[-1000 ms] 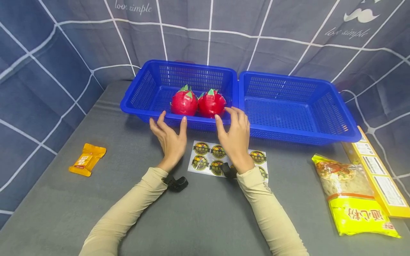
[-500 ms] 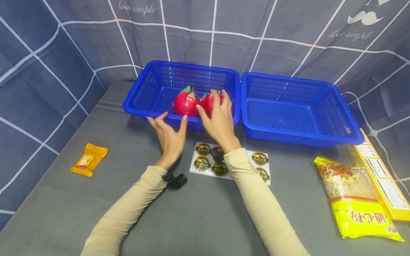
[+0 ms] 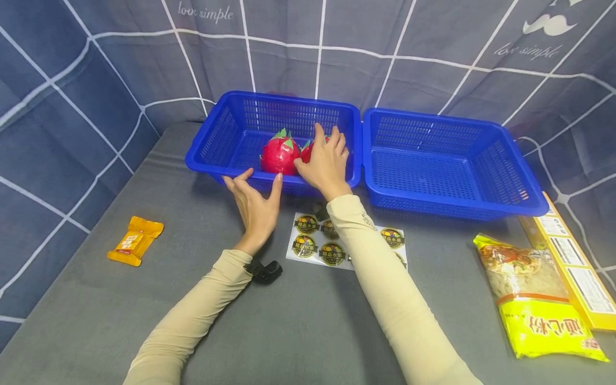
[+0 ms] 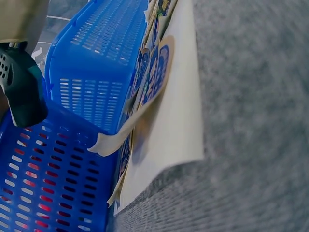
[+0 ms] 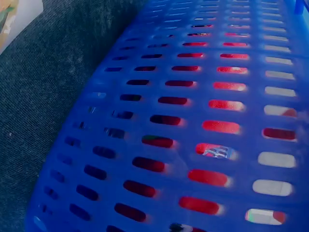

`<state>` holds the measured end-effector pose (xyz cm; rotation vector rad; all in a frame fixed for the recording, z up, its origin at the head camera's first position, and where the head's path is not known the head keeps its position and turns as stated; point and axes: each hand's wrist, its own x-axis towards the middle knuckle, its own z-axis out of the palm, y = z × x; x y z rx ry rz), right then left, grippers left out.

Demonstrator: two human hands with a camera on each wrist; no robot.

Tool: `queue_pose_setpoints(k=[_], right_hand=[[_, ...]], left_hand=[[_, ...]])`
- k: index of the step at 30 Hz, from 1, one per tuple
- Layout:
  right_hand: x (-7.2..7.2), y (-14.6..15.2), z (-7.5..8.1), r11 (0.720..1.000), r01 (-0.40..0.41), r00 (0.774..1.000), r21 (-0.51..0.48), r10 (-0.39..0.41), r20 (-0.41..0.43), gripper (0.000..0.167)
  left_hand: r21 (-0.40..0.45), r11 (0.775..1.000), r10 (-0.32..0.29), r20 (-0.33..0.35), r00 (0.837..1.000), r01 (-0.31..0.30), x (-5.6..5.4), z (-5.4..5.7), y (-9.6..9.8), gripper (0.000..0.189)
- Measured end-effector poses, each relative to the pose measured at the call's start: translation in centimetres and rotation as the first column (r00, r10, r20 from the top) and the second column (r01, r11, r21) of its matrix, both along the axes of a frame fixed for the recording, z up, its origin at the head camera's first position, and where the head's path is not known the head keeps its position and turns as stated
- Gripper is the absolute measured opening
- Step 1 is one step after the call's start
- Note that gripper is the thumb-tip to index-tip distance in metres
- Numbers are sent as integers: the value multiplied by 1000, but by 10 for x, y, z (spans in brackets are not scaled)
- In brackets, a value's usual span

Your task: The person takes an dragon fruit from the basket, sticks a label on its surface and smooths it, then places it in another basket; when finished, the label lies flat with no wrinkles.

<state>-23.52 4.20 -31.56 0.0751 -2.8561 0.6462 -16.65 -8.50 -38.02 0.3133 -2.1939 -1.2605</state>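
Two red dragon fruits with green tips sit in the left blue basket (image 3: 207,166) in the head view. My right hand (image 3: 324,163) reaches over the front rim and grips the right dragon fruit (image 3: 305,152), mostly hiding it, with thumb on its left and fingers over its top. Beside it the left dragon fruit (image 3: 280,155) lies free. My left hand (image 3: 257,208) rests at the basket's front rim, fingers and thumb spread, holding nothing. Red shows through the slots of the basket wall (image 5: 159,111) in the right wrist view.
A second blue basket (image 3: 457,208) stands right of the first. A sticker sheet (image 3: 313,256) lies under my right forearm, with labels peeling up in the left wrist view. An orange packet (image 3: 135,240) is at left; a yellow pasta bag (image 3: 544,305) and yellow box (image 3: 577,272) at right.
My right hand has moved left and forward from the basket's rim onto the right dragon fruit and closed round it. The left hand has stayed at the front rim.
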Motion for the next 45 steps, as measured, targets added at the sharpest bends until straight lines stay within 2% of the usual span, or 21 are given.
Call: queue_pose_setpoints(k=[3, 7, 11, 15, 22, 27, 35, 45], right_hand=[[-2, 0, 2, 1000, 12, 996, -26, -10, 84, 90], [-3, 0, 4, 998, 44, 980, -56, -32, 195, 99], [-4, -2, 8, 997, 54, 969, -58, -38, 242, 108], [-5, -1, 10, 997, 53, 967, -49, -39, 252, 113], [-9, 4, 10, 999, 41, 963, -28, -32, 266, 111], [-10, 6, 9, 1000, 11, 961, -22, -4, 276, 99], [-8, 8, 8, 999, -27, 967, -16, 31, 255, 69], [-6, 7, 8, 998, -6, 973, -69, 22, 229, 68]], left_hand=[[4, 1000, 2, 5, 1000, -2, 0, 1, 0, 67], [3, 1000, 2, 16, 1000, -2, 0, 2, 0, 68], [5, 1000, 6, 25, 1000, -6, 1, 1, -1, 68], [5, 1000, 8, 23, 1000, -8, 1, 1, 0, 68], [-3, 1000, 14, 10, 1000, -14, 1, 1, 0, 69], [-5, 1000, 13, 13, 1000, -13, 1, 1, 0, 69], [-13, 1000, 14, 16, 1000, -14, 1, 2, 0, 69], [-3, 1000, 21, 33, 999, -21, 1, 2, 0, 69]])
